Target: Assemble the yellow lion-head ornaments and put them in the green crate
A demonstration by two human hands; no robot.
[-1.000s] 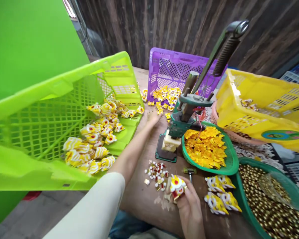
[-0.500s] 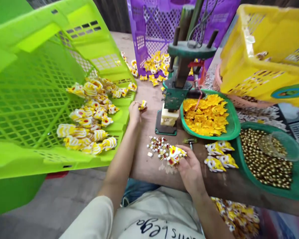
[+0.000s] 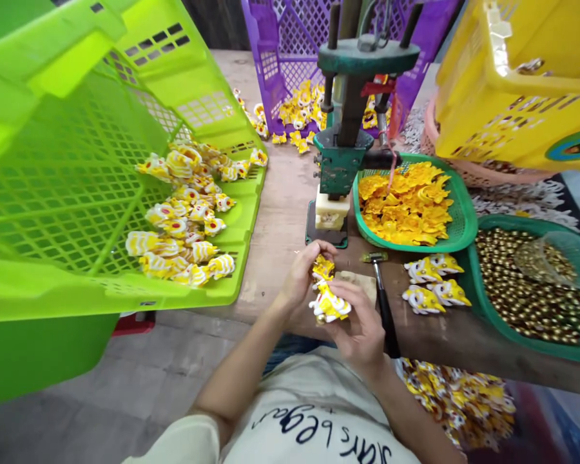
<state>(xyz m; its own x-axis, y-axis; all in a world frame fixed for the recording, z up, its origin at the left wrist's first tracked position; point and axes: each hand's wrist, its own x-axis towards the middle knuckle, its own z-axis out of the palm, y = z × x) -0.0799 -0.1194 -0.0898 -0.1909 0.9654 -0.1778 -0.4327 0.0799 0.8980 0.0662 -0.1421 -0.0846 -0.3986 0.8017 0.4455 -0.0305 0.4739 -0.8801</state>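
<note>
My left hand point(image 3: 300, 277) is closed on a small yellow plastic piece point(image 3: 323, 267), just in front of the press base. My right hand point(image 3: 362, 322) grips a white-and-yellow striped plastic toy part point(image 3: 329, 304), with a gold bead-like bit at its lower edge. The two parts touch or nearly touch; which, I cannot tell. Behind the right hand lies a pale flat block point(image 3: 360, 282), partly covered. A hammer point(image 3: 385, 309) with a black handle rests to its right. Beyond the hands stands a green hand press point(image 3: 341, 154) with a cream block point(image 3: 331, 209) beneath its ram.
At left, a tilted lime crate point(image 3: 207, 293) holds striped parts. A purple crate point(image 3: 265, 84) stands behind the press. On the right are a green basket point(image 3: 466, 222) of yellow pieces, a green tray point(image 3: 522, 348) of gold beads, several finished-looking figures point(image 3: 435, 283) and a yellow crate point(image 3: 522, 129).
My left hand has come from beside the lime crate to the right hand, bringing the yellow piece against the striped part. The scattered red-and-white bits on the table no longer show.
</note>
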